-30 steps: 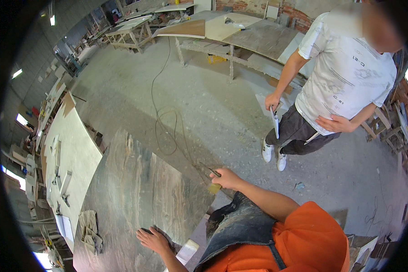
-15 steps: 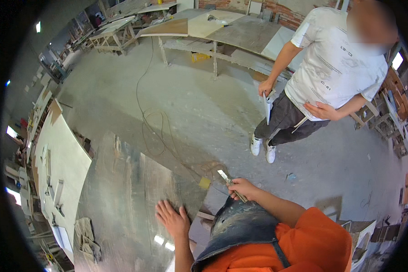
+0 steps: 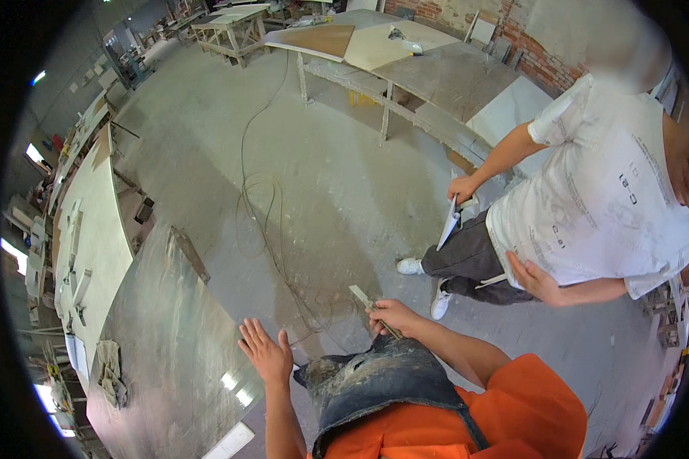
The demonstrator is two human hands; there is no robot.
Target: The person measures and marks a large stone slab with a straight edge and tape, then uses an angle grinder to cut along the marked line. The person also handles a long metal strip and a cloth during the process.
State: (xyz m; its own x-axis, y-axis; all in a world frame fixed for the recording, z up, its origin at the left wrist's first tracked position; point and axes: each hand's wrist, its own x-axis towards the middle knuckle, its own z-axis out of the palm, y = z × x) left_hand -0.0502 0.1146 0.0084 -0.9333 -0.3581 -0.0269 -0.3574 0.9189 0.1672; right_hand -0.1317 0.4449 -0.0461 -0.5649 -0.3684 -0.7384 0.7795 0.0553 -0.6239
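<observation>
My right hand (image 3: pixel 391 316) is closed around a flat-bladed scraper (image 3: pixel 367 304), its pale blade pointing up and away from me in front of the dark, stained apron (image 3: pixel 386 386). With fingers stretched and a little apart, my left hand (image 3: pixel 266 350) is empty. It is beside the right edge of a glossy grey-brown slab (image 3: pixel 168 329); whether it touches the slab I cannot tell. A crumpled grey cloth (image 3: pixel 112 375) lies on the slab's left side.
A person in a white T-shirt (image 3: pixel 582 206) stands close at the right, holding a pale flat piece (image 3: pixel 448 223). Cables (image 3: pixel 264 222) trail over the floor. A long table (image 3: pixel 436 76) bears slabs at the back. A pale slab (image 3: pixel 92 222) with tools lies left.
The view has swung, and the person in white appears closer. My left hand has gone from over the slab to its right edge. The scraper stays in my right hand.
</observation>
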